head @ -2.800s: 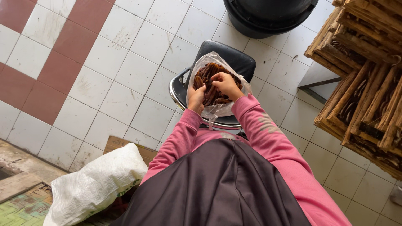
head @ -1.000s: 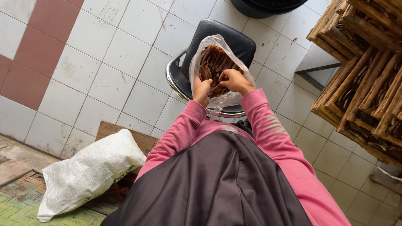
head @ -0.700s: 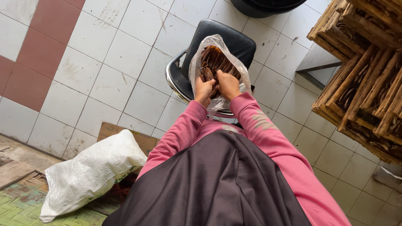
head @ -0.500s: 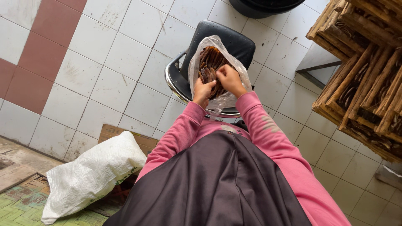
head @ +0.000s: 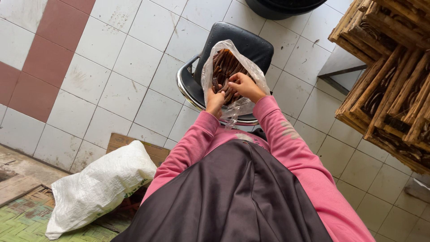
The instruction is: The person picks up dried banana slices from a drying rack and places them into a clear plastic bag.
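— What's over on the left, by the wall side?

— A patch of green woven matting (head: 24, 219) at the floor's edge, then a white woven sack (head: 96, 188) lying on its side, with a flat piece of cardboard (head: 134, 145) poking out from under it. Past that it's white floor tiles (head: 112, 89) with a band of red ones.

— And in the middle?

— A black chair (head: 237, 42) with a chrome rim. A clear plastic bag (head: 251, 74) full of dark brown sticks (head: 221, 67) sits on the seat, leaning back. The person in pink sleeves stands right over it.

— What are the hands doing?

— The left hand (head: 215, 101) grips the bag's near edge, fingers closed on the plastic. The right hand (head: 244, 85) is at the bag's mouth, fingers curled around a few of the sticks.

— Anything crowding them?

— The person's own body, in a dark garment, fills the near side and hides the chair's front. To the right, well apart from the chair, stand stacked wooden crates (head: 389, 76) with more dark material in the slats. A black tub (head: 282, 6) sits just beyond the chair, at the top edge.
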